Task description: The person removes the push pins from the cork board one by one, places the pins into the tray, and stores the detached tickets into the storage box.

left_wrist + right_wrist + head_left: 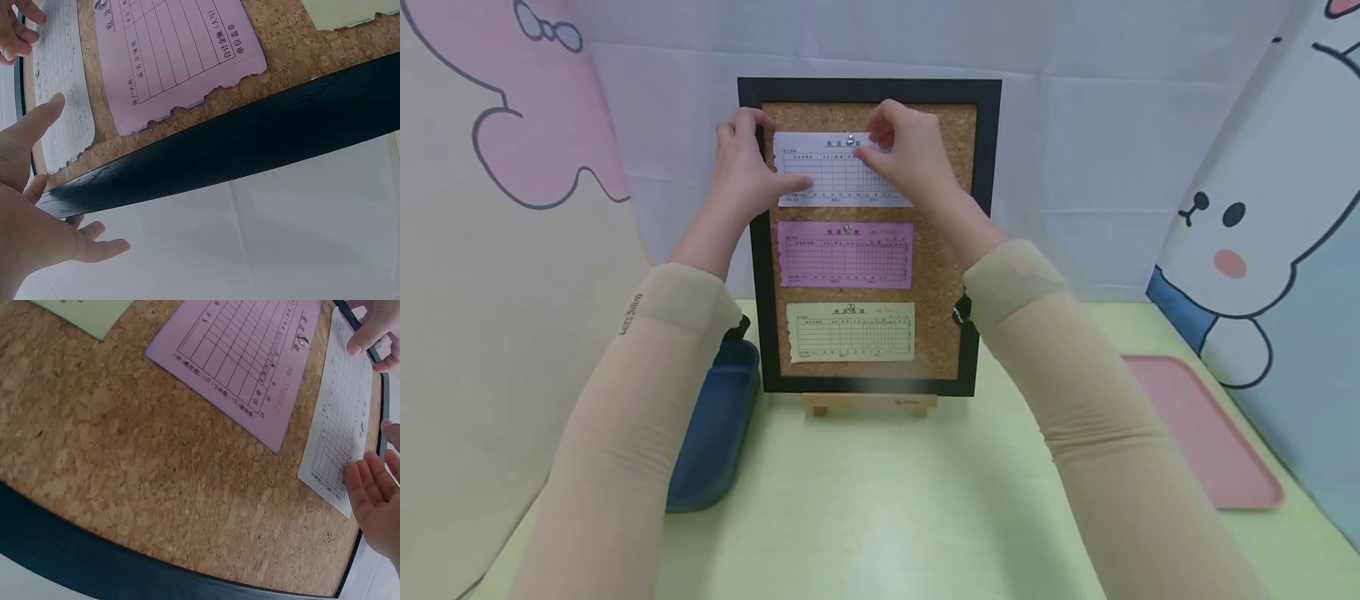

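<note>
A black-framed corkboard [943,275] stands upright with three printed slips pinned to it: a white slip [816,171] on top, a pink slip [846,258] in the middle, a pale yellow slip [853,337] at the bottom. My left hand [741,162] holds the board's upper left edge, its thumb over the white slip and fingers about the frame. At the white slip's upper right is my right hand [917,154]. Its loosely bent fingers are beside a clear push pin [850,141] and appear apart from it. In the right wrist view, the right fingers [369,481] are extended by the slip.
The board rests on a small wooden stand [872,401] on the pale table [865,500]. To the left lies a blue tray [715,442], partly behind the left sleeve; a pink tray [1210,433] is on the right. A white cloth [1097,167] hangs behind.
</note>
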`<state>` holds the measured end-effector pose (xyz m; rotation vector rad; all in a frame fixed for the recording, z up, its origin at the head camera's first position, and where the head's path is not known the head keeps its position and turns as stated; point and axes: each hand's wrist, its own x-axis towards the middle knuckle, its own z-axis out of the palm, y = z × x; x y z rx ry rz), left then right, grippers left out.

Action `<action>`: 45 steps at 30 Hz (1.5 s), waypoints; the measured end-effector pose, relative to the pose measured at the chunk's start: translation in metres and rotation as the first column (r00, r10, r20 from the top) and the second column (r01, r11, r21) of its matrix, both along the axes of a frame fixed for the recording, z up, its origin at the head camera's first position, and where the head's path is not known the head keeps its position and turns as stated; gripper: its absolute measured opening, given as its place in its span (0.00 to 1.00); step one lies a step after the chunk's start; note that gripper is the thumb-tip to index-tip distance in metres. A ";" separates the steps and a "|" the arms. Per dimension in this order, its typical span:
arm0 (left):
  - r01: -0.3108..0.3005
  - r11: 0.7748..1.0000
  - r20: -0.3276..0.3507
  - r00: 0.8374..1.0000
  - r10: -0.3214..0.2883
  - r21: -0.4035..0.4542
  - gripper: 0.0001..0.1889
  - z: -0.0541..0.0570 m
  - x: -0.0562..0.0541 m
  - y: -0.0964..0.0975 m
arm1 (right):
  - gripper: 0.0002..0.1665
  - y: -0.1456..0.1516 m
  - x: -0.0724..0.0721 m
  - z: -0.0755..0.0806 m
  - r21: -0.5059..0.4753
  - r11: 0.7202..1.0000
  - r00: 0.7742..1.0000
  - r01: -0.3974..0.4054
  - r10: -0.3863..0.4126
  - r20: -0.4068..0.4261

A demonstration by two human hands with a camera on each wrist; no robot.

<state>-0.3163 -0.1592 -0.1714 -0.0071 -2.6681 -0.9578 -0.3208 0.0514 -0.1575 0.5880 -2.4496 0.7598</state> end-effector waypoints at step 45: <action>0.028 0.976 -0.148 0.989 0.004 0.215 0.29 -0.027 -0.006 -0.002 | 0.15 -0.047 -0.014 -0.032 -0.097 0.916 0.897 0.391 -0.402 -0.186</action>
